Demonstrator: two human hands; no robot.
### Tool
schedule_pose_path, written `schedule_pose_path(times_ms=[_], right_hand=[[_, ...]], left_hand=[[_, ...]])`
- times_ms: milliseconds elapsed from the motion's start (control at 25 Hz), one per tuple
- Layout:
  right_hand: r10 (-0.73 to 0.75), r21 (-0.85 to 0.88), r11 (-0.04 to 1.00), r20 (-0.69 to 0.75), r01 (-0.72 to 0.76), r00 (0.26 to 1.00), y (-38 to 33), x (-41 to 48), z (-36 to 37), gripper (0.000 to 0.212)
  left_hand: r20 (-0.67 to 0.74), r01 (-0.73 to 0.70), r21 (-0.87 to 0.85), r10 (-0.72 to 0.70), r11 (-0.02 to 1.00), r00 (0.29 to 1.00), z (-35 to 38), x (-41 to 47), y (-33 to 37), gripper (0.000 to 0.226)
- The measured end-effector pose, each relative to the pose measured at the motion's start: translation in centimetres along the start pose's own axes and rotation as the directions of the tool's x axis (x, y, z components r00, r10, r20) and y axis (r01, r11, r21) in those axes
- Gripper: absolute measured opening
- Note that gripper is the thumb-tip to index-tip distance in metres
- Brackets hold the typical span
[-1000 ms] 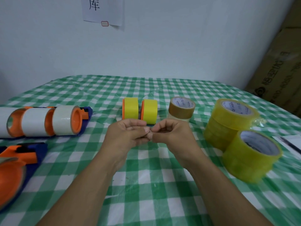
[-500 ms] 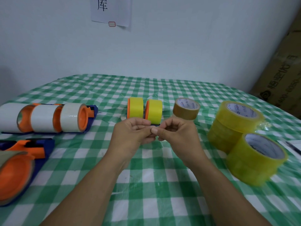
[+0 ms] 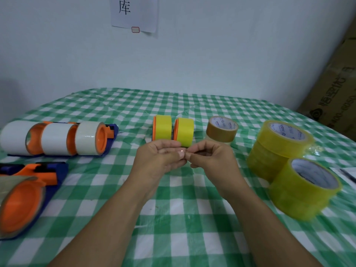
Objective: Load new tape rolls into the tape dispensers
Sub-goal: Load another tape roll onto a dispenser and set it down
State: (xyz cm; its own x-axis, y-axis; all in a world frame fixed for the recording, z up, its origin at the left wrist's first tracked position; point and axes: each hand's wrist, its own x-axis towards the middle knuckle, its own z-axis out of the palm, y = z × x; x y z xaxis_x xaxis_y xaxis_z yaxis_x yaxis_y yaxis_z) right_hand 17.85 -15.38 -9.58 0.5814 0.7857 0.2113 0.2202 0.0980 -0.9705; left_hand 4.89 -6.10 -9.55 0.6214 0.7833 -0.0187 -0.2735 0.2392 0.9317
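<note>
Over the middle of the checked tablecloth the left hand and right hand meet fingertip to fingertip, fingers curled narrow; whether they pinch anything I cannot tell. Two yellow tape rolls stand on edge just behind the fingers, a brown tape roll to their right. Loaded tape dispensers lie by the left edge

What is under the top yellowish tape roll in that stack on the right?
Another yellowish roll lies directly under the top roll. Its lower right part is hidden by the nearer roll in front.
</note>
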Motion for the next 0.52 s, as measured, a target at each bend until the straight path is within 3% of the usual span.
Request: schedule_pose_path(times_ms=[120,200,360,520], right_hand=[[0.135,0.163,0.977,0.023,-0.137,0.991,-0.2,0.2,-0.4,0.023],[0.160,0.198,0.966,0.052,-0.167,0.986,-0.2,0.1,-0.5,0.020],[-0.010,-0.056,0.998,-0.067,0.006,0.998,0.0,-0.1,0.4,0.010],[-0.056,-0.245,0.969,-0.138,0.021,0.989,0.7,0.2,0.6,0.014]], left_hand=[[0.012,-0.020,0.036,0.020,0.999,1.000,0.1,-0.1,0.0,0.019],[0.004,-0.039,0.078,0.039,0.996,0.999,0.3,-0.1,-0.2,0.018],[-0.070,-0.080,0.144,0.091,0.986,0.993,0.8,-0.1,-0.7,0.016],[-0.122,-0.097,0.325,0.144,0.941,0.982,1.5,-0.2,-1.6,0.013]])
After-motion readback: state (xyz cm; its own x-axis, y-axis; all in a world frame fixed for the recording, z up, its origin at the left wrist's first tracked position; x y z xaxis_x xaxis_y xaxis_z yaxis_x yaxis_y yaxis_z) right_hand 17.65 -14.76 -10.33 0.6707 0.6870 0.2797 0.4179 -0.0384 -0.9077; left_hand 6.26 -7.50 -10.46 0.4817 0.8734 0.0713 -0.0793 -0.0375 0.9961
